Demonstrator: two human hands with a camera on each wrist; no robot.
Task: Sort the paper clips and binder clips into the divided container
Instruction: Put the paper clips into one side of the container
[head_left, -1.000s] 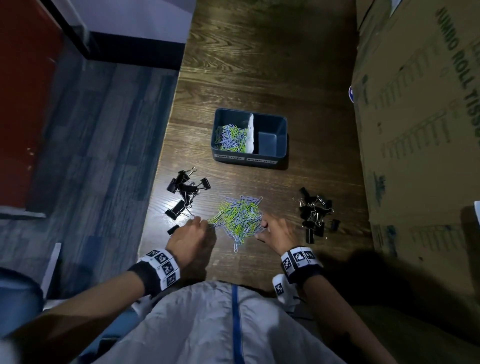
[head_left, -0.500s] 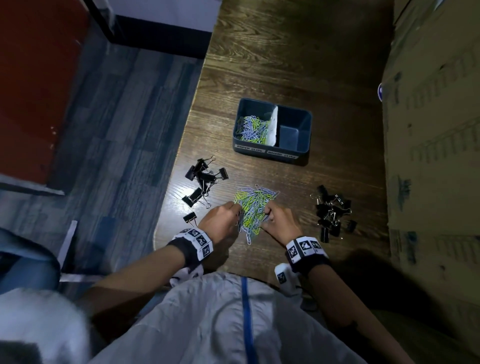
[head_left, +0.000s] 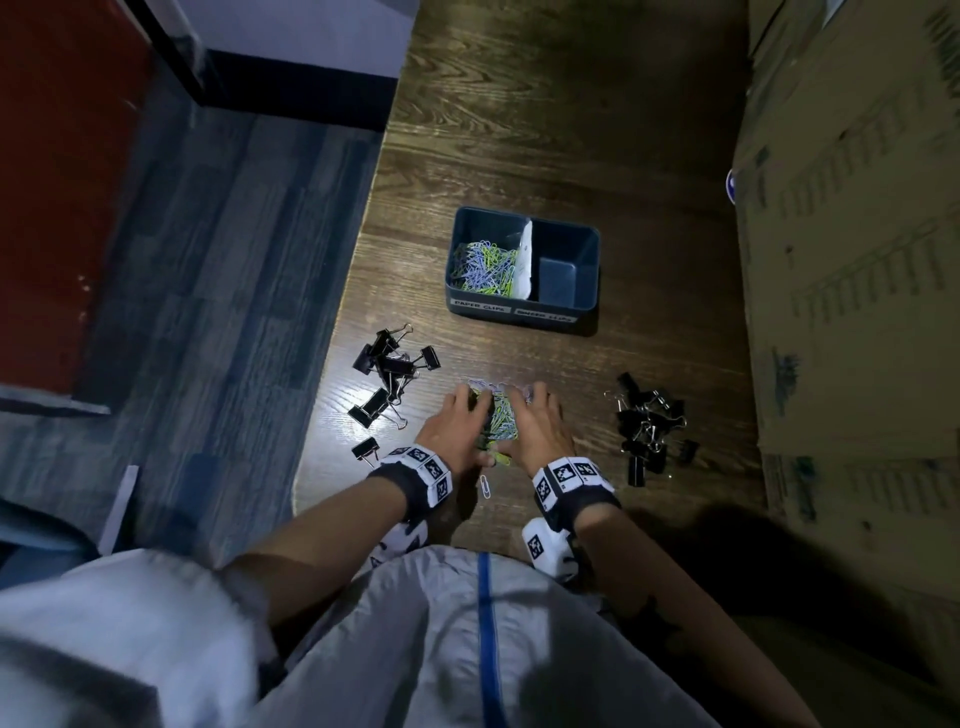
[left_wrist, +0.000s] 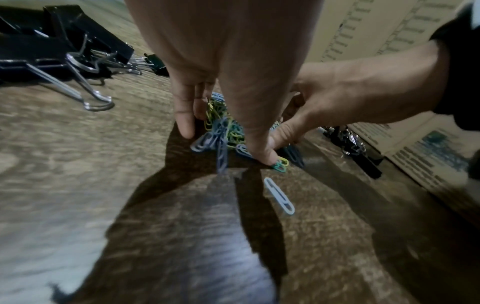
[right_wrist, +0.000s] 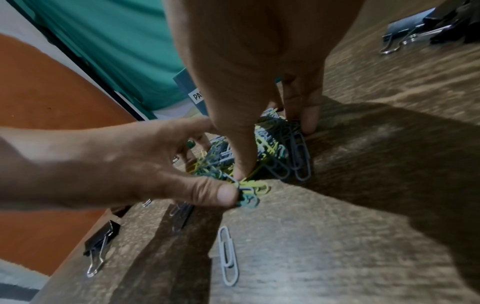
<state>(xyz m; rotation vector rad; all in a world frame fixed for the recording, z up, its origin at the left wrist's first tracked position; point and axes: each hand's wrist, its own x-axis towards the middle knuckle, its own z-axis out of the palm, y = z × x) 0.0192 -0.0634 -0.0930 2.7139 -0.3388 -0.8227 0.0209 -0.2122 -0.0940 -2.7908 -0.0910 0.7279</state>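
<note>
— Head view?
— We see the left hand (head_left: 457, 423) and right hand (head_left: 537, 426) cupped around the paper clips (head_left: 498, 415) on the table (head_left: 519, 130), short of the container (head_left: 522, 312); binder clips (head_left: 389, 374) lie at both sides.
— Left wrist?
— Fingers (left_wrist: 183, 111) curled, thumb pressing the pile; one stray clip (left_wrist: 279, 196) nearer.
— Right wrist?
— We note the same grip — fingertips (right_wrist: 305, 115) gathering the heap.

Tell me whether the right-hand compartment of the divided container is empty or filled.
Empty. The head view shows the bare blue floor of the right compartment of the divided container, while the left compartment holds coloured paper clips.
</note>
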